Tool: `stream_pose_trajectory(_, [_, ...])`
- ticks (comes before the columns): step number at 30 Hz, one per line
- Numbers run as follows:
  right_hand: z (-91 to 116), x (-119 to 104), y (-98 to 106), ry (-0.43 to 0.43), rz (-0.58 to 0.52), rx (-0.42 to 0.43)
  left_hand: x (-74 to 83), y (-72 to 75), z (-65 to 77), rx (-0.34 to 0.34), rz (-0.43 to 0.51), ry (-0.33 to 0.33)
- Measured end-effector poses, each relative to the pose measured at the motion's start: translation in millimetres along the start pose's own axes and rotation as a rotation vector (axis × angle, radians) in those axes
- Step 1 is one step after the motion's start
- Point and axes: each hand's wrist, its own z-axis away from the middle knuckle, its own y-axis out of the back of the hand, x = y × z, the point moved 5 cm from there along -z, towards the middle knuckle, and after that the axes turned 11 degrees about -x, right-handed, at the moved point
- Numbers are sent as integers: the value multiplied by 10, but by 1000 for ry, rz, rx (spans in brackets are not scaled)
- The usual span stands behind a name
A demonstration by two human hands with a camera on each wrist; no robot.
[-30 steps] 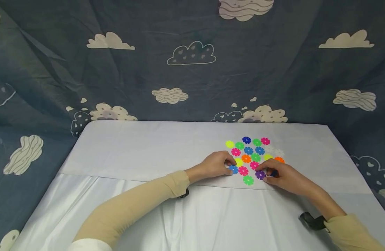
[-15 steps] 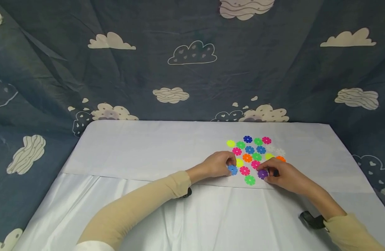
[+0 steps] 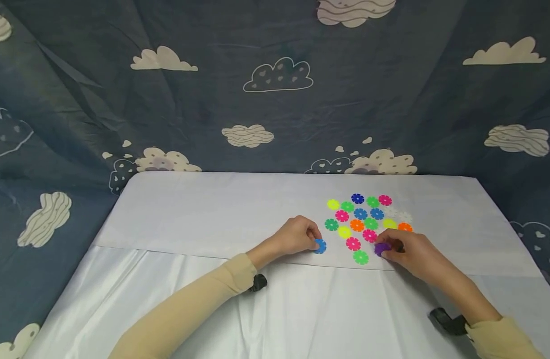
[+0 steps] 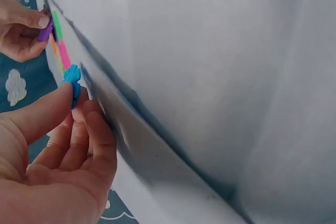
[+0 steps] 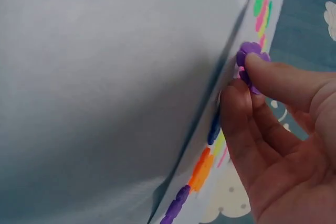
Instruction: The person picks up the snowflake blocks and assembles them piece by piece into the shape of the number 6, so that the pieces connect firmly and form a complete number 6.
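Note:
My left hand pinches a blue snowflake disc between thumb and fingers, just left of the spread of discs. In the left wrist view this blue disc stands up from the fingertips. A purple snowflake disc is pinched by my right hand at the near right of the spread. Seen from the right wrist, the purple disc is partly behind the thumb. Between the hands lie a pink disc, a light green disc and a yellow disc.
Several more discs lie flat beyond the hands, among them a dark green disc and a dark blue disc. Orange discs lie under the right hand's side. The white cloth-covered table meets a cloud-print backdrop.
My left hand has drawn the blue disc leftward, away from the others, and a dark green disc now shows there. The purple disc has tilted in my right fingers and shifted slightly right.

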Motion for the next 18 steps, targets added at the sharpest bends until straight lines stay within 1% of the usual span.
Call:
stream_pose_trajectory(4, [11,10,43,3,-11,59,-34,44,32,19,73,26])
stream_pose_trajectory(6, [27,3,67,1,-24,98,-49,76,54,32,129,34])
stream_pose_trajectory(9, [70,-41,86,-7,-79,157,-61,112,114,43,229,37])
stream_pose_trajectory(13, [145,-182,84,21,-191,237,-54,132,251,57,350,14])
stream_pose_trajectory(16, [201,-332,71,69,-255,285,-42,147,357,85,386,-24])
stream_pose_trajectory(18, [232,-434,59,95,-284,296,-35,162,430,110,396,-41])
